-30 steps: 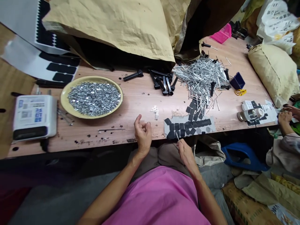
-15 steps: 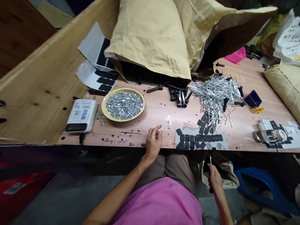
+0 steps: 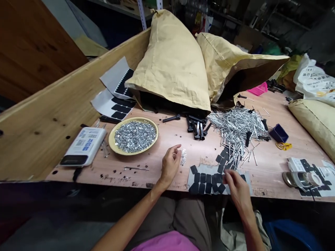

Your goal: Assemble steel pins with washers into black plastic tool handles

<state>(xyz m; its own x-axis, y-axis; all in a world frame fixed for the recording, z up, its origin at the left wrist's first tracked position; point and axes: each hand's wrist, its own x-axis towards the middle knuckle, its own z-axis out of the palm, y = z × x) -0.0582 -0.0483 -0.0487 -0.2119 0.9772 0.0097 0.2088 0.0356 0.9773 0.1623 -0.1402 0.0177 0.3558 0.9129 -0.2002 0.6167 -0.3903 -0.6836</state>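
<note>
My left hand [image 3: 170, 164] rests on the wooden table [image 3: 157, 164] near its front edge. Its fingers are curled, and thumb and forefinger are pinched beside a small cluster of metal washers [image 3: 183, 156]. My right hand [image 3: 237, 191] reaches over the front edge onto a grey sheet of black pads [image 3: 206, 179]. Its fingertips are bent down onto the pads and smeared, so I cannot tell what they hold. A heap of shiny metal pins [image 3: 235, 125] lies just beyond the sheet.
A yellow plate [image 3: 111, 143] full of washers [image 3: 134, 136] stands left of centre, next to a white box [image 3: 83, 144]. Black clips [image 3: 196, 125] lie before two tan sacks [image 3: 172, 66]. A blue cup [image 3: 278, 133] and a bottle [image 3: 298, 178] are at the right.
My right hand, which held a thin pin below the table edge, has come up onto the pad sheet. My left hand slid forward to the washers. The view tilted upward.
</note>
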